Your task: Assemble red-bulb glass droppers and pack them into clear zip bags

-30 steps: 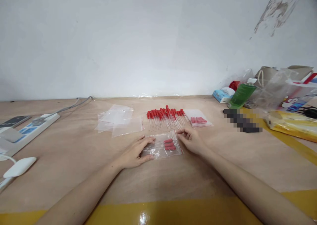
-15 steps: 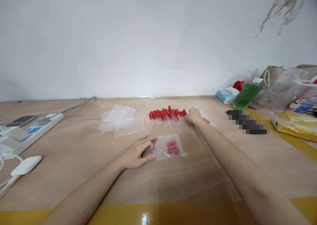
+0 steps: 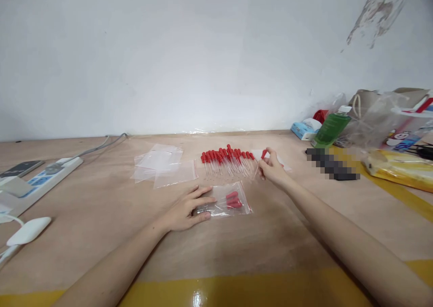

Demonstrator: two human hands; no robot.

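Note:
My left hand lies with its fingers stretched over the left end of a clear zip bag. Inside that bag are a few droppers with red bulbs; their thin stems run toward my fingers. My right hand pinches a dropper, its red bulb pointing up and its thin stem slanting down. Just left of that hand, a row of several more red-bulbed glass droppers lies on the table. Behind my right hand is a flat bag, partly covered by the hand.
Several flat zip bags overlap on the left. A power strip, a phone and a white charger are farther left. To the right stand a green bottle and a tissue pack, near a yellow package.
My right hand has drawn back slightly from the end of the dropper row with one dropper raised in its fingers. My left hand's fingers have straightened over the bag.

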